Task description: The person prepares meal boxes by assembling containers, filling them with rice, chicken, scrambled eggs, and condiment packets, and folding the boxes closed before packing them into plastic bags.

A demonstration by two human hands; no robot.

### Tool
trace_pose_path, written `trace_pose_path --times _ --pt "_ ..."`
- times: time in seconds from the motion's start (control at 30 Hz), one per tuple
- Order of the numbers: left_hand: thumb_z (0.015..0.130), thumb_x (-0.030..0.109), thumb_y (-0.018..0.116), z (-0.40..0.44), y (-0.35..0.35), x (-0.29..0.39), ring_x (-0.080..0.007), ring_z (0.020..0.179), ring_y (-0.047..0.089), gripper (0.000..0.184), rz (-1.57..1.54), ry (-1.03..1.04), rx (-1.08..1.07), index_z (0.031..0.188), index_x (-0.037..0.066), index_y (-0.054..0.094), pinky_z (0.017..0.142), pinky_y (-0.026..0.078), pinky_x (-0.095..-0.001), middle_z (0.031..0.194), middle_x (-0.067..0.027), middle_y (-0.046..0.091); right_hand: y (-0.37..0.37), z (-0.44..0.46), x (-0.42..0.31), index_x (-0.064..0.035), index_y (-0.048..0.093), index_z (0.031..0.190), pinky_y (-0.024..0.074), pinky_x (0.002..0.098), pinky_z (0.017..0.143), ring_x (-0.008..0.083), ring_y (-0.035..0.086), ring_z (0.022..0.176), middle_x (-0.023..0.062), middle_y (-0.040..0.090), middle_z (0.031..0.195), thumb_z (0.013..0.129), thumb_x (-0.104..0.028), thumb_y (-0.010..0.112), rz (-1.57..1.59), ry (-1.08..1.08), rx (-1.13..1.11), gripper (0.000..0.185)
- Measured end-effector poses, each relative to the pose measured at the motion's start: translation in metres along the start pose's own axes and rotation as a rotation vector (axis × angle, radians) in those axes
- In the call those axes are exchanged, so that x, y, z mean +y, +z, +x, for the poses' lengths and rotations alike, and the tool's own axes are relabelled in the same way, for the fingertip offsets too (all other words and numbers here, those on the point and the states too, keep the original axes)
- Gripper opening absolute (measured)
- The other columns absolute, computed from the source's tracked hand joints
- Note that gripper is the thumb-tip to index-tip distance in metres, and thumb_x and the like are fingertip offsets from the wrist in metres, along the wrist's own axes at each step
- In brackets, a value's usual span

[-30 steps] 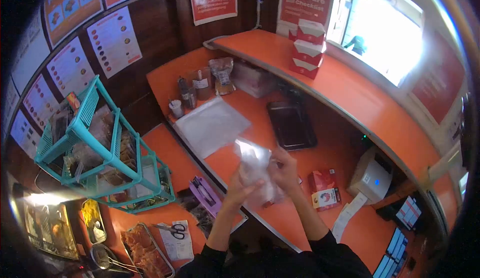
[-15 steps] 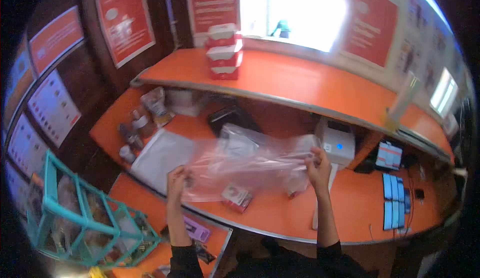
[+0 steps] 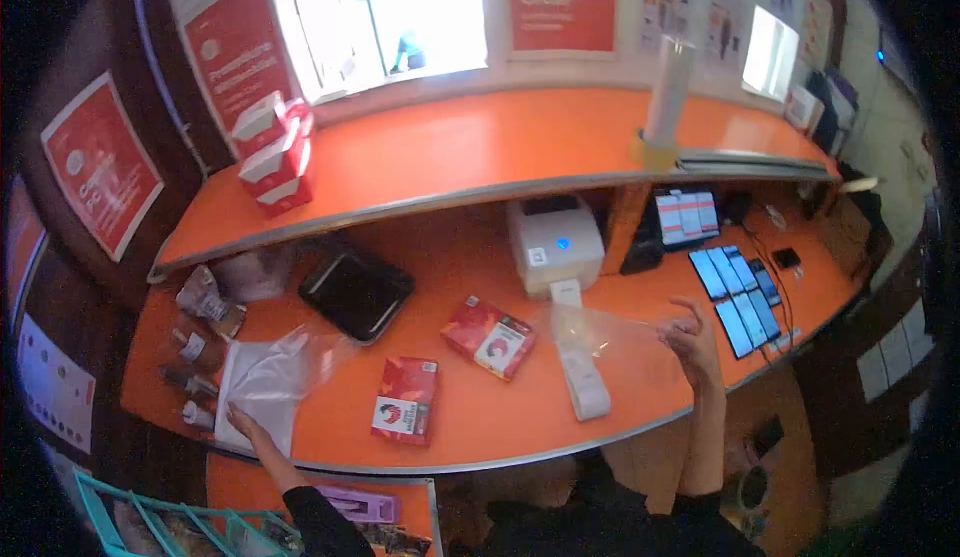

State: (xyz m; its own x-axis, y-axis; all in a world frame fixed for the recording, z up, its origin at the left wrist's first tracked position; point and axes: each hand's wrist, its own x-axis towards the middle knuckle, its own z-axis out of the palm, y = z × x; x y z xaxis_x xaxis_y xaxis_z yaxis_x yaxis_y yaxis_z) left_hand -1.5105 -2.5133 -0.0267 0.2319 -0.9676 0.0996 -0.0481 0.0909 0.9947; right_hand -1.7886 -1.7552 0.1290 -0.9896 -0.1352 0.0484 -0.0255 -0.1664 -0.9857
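The bag [image 3: 625, 345] is clear, thin and creased, so see-through that I make out the orange counter [image 3: 530, 412] and part of a paper strip [image 3: 587, 392] behind it. It hangs spread above the counter, one edge running to the right hand [image 3: 692, 345]. That hand is half curled, its thumb and fingertips pinching the bag's edge, the index finger bent up. The left hand [image 3: 250, 425] is unclenched, its fingers stretched out over the near edge of the white sheets [image 3: 262, 392]; whether it touches them I can't tell. One loose piece of clear film [image 3: 318, 349] lies across the sheets' far side.

Between the two hands, two red boxes lie flat, a little apart: the left box [image 3: 405, 402] and the right box [image 3: 488, 337]. Behind them sit one black tray [image 3: 356, 295] and one white printer [image 3: 556, 247] with a blue light, the strip trailing from its front. To the right I see one tablet [image 3: 687, 217] and a cluster of lit phones [image 3: 737, 302], packed too close to count surely. Up on the shelf [image 3: 450, 137] stands one stack of red-and-white cartons [image 3: 277, 162].
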Motion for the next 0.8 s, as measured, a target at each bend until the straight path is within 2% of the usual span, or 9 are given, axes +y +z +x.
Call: trace_pose_path --times 0.17,0.27,0.3,0.33,0.4,0.5,0.6,0.73,0.8 --pt "0.074 0.071 0.048 -0.081 0.055 0.026 -0.047 0.108 0.044 0.097 0.991 0.19 0.349 0.133 -0.003 0.028 0.08 0.04 -0.0551 0.128 -0.0299 0.034 -0.002 0.025 -0.009 -0.0055 0.052 0.108 0.0511 0.0256 0.069 0.0145 0.062 0.077 0.006 0.064 0.085 0.075 -0.004 0.065 -0.161 -0.056 0.048 0.035" --pt "0.091 0.023 0.05 -0.313 0.119 0.124 -0.0204 0.09 0.057 0.025 0.136 0.882 -0.743 0.101 0.003 0.062 0.074 0.046 -0.0318 0.094 -0.0086 0.061 0.012 0.039 -0.009 -0.0054 0.053 0.104 0.0508 0.0259 0.07 0.0143 0.062 0.08 0.0044 0.061 0.081 0.071 -0.004 0.071 -0.073 -0.117 -0.177 0.037" --pt "0.09 0.019 0.052 -0.418 0.107 0.189 -0.0173 0.083 0.057 0.021 -0.018 0.766 -1.168 0.102 0.004 0.062 0.072 0.046 -0.0287 0.09 -0.0054 0.061 0.01 0.045 -0.002 -0.0053 0.053 0.102 0.0505 0.0259 0.071 0.014 0.061 0.081 0.004 0.06 0.081 0.068 -0.004 0.073 -0.11 -0.113 -0.23 0.04" --pt "0.092 0.021 0.049 -0.475 0.114 0.197 -0.0142 0.079 0.057 0.024 -0.096 0.291 -1.565 0.103 0.004 0.061 0.069 0.045 -0.0265 0.086 -0.0029 0.061 0.006 0.052 0.005 -0.0052 0.052 0.1 0.05 0.0262 0.071 0.0138 0.06 0.08 0.004 0.059 0.083 0.065 -0.005 0.076 -0.237 -0.139 -0.303 0.042" --pt "0.091 0.034 0.054 -0.573 0.131 0.214 -0.0127 0.072 0.058 0.032 0.004 -0.141 -1.913 0.099 0.004 0.06 0.058 0.046 -0.0241 0.086 -0.0057 0.061 -0.002 0.067 0.01 -0.0051 0.052 0.097 0.0496 0.0266 0.071 0.0136 0.06 0.08 0.0039 0.058 0.085 0.063 -0.006 0.079 -0.365 -0.173 -0.371 0.044" --pt "0.086 0.028 0.063 -0.657 0.16 0.22 -0.01 0.064 0.055 0.022 0.135 0.001 -1.926 0.091 0.007 0.058 0.052 0.043 -0.0217 0.076 -0.0019 0.058 -0.032 0.087 -0.001 -0.0062 0.048 0.1 0.0492 0.0276 0.069 0.014 0.058 0.08 0.0038 0.058 0.087 0.061 -0.011 0.082 -0.315 -0.057 -0.534 0.052" --pt "0.081 0.022 0.07 -0.705 0.195 0.21 -0.0069 0.055 0.05 0.019 0.127 -0.481 -2.017 0.084 0.01 0.056 0.046 0.039 -0.021 0.069 0.0015 0.055 -0.084 0.116 -0.008 -0.0076 0.041 0.112 0.0493 0.0268 0.068 0.0143 0.059 0.079 0.0044 0.058 0.086 0.062 -0.013 0.082 -0.346 -0.041 -0.563 0.065" --pt "0.077 0.009 0.067 -0.738 0.238 0.164 -0.0043 0.052 0.045 0.017 0.31 0.037 -1.845 0.08 0.01 0.051 0.044 0.034 -0.0194 0.062 0.0037 0.046 -0.205 0.191 0.058 -0.0111 0.034 0.125 0.0497 0.028 0.059 0.0156 0.062 0.073 0.009 0.06 0.083 0.068 -0.012 0.077 0.025 0.061 -0.344 0.072" --pt "0.073 0.002 0.06 -0.75 0.249 0.158 -0.0151 0.05 0.054 0.015 0.302 0.575 -1.475 0.076 0.005 0.045 0.045 0.042 -0.0271 0.055 -0.0052 0.049 -0.258 0.222 0.06 -0.0118 0.034 0.129 0.0491 0.0321 0.055 0.0196 0.064 0.07 0.0128 0.062 0.074 0.072 -0.011 0.073 -0.731 0.139 -0.184 0.069"
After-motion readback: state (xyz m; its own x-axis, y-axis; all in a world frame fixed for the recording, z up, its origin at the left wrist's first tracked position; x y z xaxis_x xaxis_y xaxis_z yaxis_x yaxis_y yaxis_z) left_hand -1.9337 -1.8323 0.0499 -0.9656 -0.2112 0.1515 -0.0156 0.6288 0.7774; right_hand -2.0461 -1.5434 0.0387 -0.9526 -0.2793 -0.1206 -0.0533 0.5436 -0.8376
